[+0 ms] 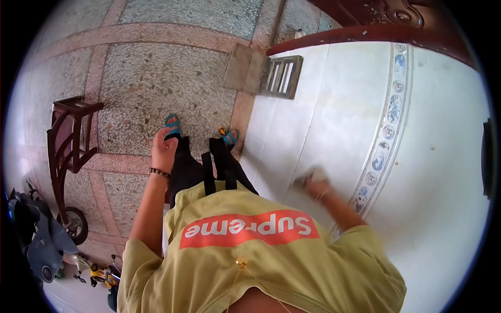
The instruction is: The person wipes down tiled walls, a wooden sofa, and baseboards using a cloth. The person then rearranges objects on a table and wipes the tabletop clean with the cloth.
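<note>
My right hand (318, 187) is pressed near the white tiled wall (339, 120), closed on a greyish-brown cloth (301, 181). Motion smears both the hand and the cloth, so the cloth's edges are hard to make out. A thin bracelet circles that wrist. My left hand (165, 148) hangs in front of my left leg, away from the wall, its fingers loosely curled with nothing visible in them. Dark beads ring the left wrist.
A dark wooden chair (65, 135) stands to the left, with a motor scooter (42, 240) behind it. Ahead, a wooden board (245, 68) lies by a slatted vent (282, 76) low on the wall. A patterned tile border (383, 141) runs along the wall.
</note>
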`<state>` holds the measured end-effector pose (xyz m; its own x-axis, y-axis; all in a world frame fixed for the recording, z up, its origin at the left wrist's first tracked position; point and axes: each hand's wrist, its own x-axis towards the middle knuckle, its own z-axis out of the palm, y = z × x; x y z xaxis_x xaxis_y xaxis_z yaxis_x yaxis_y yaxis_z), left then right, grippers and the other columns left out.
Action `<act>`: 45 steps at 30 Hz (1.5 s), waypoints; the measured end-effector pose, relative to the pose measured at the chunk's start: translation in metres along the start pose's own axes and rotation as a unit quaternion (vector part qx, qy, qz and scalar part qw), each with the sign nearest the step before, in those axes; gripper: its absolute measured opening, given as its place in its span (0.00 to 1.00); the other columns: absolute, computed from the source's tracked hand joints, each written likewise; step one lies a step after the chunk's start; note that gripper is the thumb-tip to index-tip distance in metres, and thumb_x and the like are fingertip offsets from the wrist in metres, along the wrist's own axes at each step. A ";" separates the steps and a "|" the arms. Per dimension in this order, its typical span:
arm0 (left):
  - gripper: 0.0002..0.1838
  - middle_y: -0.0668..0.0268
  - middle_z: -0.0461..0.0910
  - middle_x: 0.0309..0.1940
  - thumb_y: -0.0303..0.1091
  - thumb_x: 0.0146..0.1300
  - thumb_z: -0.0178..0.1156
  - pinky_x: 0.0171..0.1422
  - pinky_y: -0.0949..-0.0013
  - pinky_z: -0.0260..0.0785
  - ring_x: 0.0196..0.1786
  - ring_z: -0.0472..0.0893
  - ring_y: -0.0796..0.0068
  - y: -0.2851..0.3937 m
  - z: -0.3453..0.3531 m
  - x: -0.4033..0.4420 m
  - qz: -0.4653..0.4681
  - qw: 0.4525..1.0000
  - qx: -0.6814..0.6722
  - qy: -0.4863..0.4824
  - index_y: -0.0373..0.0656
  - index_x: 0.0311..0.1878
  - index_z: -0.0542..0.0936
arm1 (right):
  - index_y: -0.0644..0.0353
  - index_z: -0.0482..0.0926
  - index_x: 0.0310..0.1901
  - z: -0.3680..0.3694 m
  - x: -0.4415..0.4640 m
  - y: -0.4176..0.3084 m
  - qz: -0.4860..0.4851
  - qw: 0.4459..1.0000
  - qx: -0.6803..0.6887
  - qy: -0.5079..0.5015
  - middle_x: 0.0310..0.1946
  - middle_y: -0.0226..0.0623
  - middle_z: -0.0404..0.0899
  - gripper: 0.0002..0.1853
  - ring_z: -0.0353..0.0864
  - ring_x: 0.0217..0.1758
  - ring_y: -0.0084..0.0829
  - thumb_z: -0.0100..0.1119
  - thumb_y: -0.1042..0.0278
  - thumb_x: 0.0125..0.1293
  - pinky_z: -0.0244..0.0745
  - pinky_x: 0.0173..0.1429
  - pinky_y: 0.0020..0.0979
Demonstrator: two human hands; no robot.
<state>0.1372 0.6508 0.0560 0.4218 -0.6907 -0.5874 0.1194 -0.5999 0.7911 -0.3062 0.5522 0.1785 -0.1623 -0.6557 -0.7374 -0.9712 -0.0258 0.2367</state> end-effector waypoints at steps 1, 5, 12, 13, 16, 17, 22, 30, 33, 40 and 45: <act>0.18 0.65 0.72 0.33 0.28 0.52 0.52 0.34 0.76 0.64 0.33 0.72 0.80 0.002 -0.005 0.002 0.001 1.000 -0.004 0.016 0.40 0.48 0.64 | 0.58 0.70 0.38 0.083 0.014 0.062 -0.172 0.966 -0.172 -0.086 0.34 0.46 0.72 0.15 0.71 0.36 0.40 0.41 0.58 0.54 0.66 0.41 0.34; 0.19 0.64 0.70 0.40 0.27 0.51 0.53 0.37 0.76 0.65 0.35 0.73 0.78 0.001 -0.021 0.002 0.032 0.996 -0.046 0.076 0.40 0.48 0.64 | 0.58 0.72 0.39 0.143 0.004 0.077 -0.048 0.958 -0.062 -0.274 0.41 0.41 0.71 0.17 0.70 0.44 0.37 0.43 0.59 0.51 0.66 0.44 0.33; 0.19 0.67 0.69 0.35 0.25 0.49 0.52 0.33 0.79 0.64 0.32 0.71 0.81 -0.017 -0.018 -0.015 -0.020 0.995 0.006 0.099 0.40 0.47 0.64 | 0.63 0.67 0.42 -0.087 0.150 -0.047 -0.118 0.960 -0.243 0.076 0.41 0.49 0.69 0.20 0.69 0.45 0.41 0.30 0.58 0.58 0.64 0.48 0.37; 0.18 0.69 0.70 0.30 0.26 0.50 0.51 0.30 0.80 0.62 0.31 0.70 0.84 -0.019 -0.014 -0.019 -0.046 0.994 0.023 0.098 0.40 0.47 0.65 | 0.63 0.66 0.44 -0.126 0.189 -0.048 -0.112 0.951 -0.281 0.065 0.43 0.51 0.68 0.23 0.69 0.45 0.43 0.26 0.55 0.59 0.62 0.49 0.38; 0.18 0.69 0.70 0.30 0.26 0.50 0.52 0.30 0.80 0.62 0.31 0.70 0.83 -0.033 0.001 -0.030 -0.006 0.994 0.035 0.104 0.39 0.47 0.64 | 0.62 0.64 0.45 -0.232 0.275 -0.052 -0.053 0.927 -0.232 0.289 0.32 0.43 0.75 0.16 0.76 0.34 0.37 0.34 0.65 0.57 0.70 0.38 0.36; 0.18 0.69 0.70 0.30 0.26 0.50 0.52 0.30 0.80 0.62 0.31 0.70 0.83 -0.039 0.007 -0.033 -0.015 0.993 0.042 0.106 0.39 0.47 0.64 | 0.61 0.65 0.44 -0.267 0.250 -0.082 -0.009 0.938 -0.185 0.292 0.39 0.42 0.72 0.15 0.72 0.43 0.36 0.36 0.66 0.56 0.69 0.43 0.34; 0.19 0.64 0.69 0.39 0.24 0.50 0.51 0.35 0.79 0.65 0.34 0.73 0.80 -0.051 0.029 -0.040 -0.108 0.993 0.000 0.051 0.40 0.47 0.64 | 0.55 0.68 0.41 -0.217 0.286 -0.067 -0.106 0.839 -0.428 0.319 0.49 0.33 0.62 0.12 0.60 0.54 0.31 0.40 0.70 0.54 0.65 0.48 0.32; 0.19 0.64 0.70 0.36 0.24 0.50 0.51 0.36 0.79 0.66 0.36 0.73 0.80 -0.047 0.024 -0.023 -0.091 0.995 -0.024 0.040 0.39 0.48 0.63 | 0.61 0.70 0.43 0.082 0.119 -0.050 -0.227 0.906 -0.294 -0.202 0.48 0.36 0.67 0.15 0.62 0.54 0.30 0.36 0.69 0.56 0.58 0.54 0.32; 0.19 0.65 0.71 0.35 0.23 0.50 0.51 0.36 0.79 0.65 0.35 0.73 0.80 -0.052 0.011 -0.020 -0.102 0.992 -0.041 0.066 0.39 0.47 0.63 | 0.62 0.66 0.47 0.099 0.117 -0.024 -0.354 0.810 -0.343 -0.318 0.47 0.38 0.67 0.17 0.65 0.52 0.35 0.34 0.68 0.57 0.60 0.53 0.34; 0.18 0.65 0.72 0.32 0.26 0.50 0.52 0.36 0.76 0.64 0.34 0.72 0.78 -0.056 0.013 -0.024 -0.131 0.988 0.030 0.079 0.41 0.46 0.65 | 0.63 0.56 0.53 -0.069 0.289 -0.078 -0.136 0.917 -0.373 0.031 0.44 0.39 0.69 0.21 0.70 0.46 0.34 0.35 0.69 0.56 0.62 0.48 0.38; 0.26 0.44 0.58 0.50 0.35 0.42 0.58 0.56 0.63 0.54 0.55 0.58 0.52 -0.126 0.030 -0.045 -0.072 0.946 0.302 -0.093 0.40 0.47 0.64 | 0.49 0.67 0.45 -0.189 0.348 -0.099 -0.099 0.925 -0.268 0.251 0.54 0.30 0.55 0.15 0.55 0.57 0.32 0.41 0.69 0.53 0.54 0.55 0.40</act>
<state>0.0761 0.7456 -0.0218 0.2676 -0.6095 -0.7463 -0.3962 -0.7756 0.4914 -0.2335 0.1839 0.0177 0.2417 -0.8623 -0.4451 -0.7253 -0.4652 0.5074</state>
